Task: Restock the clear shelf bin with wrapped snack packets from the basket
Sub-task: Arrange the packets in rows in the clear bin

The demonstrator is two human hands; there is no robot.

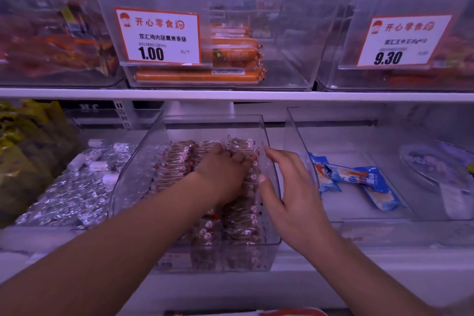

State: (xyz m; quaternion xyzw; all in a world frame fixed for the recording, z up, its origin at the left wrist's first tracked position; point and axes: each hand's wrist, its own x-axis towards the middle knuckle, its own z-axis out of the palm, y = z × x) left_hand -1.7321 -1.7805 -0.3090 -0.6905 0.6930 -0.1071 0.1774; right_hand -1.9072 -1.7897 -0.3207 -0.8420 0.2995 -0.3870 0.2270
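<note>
Two hands are down at the lower shelf [333, 259], both at the clear shelf bin [272, 213] in the middle. That bin tilts with its open top toward you, its long axis running from you back into the shelf. Inside, the wrapped snack packets [241, 218] lie in rows along that same axis, each brown packet turned crosswise, short ends toward the bin's side walls. Your left hand [225, 169] reaches deep into the bin, palm down on the packets, fingers curled into the pile near the back; you cannot tell whether it actually grips one. Your right hand [289, 195] sits at the bin's right wall, fingers spread loosely and pointing away from you, thumb inside the wall, holding nothing. To the left, silver-wrapped sweets [77, 195] fill the neighbouring bin; to the right, blue packets [369, 182] lie in another. Above, orange sausages [200, 75] sit behind a price card [159, 36] marked 1.00.
</note>
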